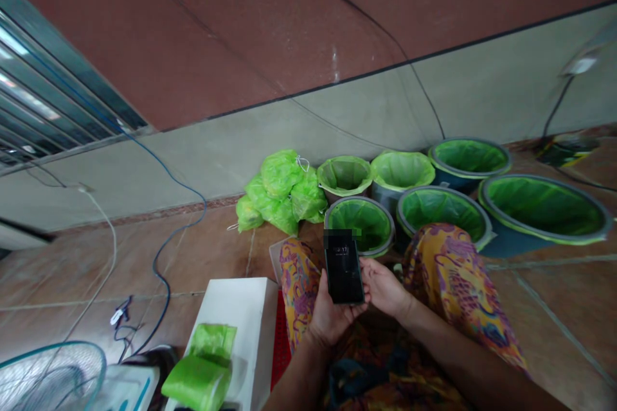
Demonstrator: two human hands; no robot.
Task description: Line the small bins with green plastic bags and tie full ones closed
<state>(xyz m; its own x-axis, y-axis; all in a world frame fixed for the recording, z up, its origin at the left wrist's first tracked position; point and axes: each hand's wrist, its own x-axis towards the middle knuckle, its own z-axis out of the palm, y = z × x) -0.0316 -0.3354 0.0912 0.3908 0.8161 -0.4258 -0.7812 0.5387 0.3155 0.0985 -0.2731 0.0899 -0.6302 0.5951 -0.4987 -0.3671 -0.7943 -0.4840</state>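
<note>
A black smartphone (344,276) lies in my left hand (330,320), its dark screen facing up with small digits lit near the top. The left fingers wrap around the phone from below and behind. At the phone's right edge is my right hand (385,288), its fingers curled against the side. Both hands are above my lap, between my knees in patterned trousers (463,295). Just beyond the phone stands a bin (361,212) lined with a green bag.
Several more green-lined bins (544,205) stand along the wall. Left of them is a pile of filled green bags (284,192). A white box (241,314) bears a roll of green bags (202,372). A blue cable (166,276) crosses the tiled floor near a mesh basket (53,372).
</note>
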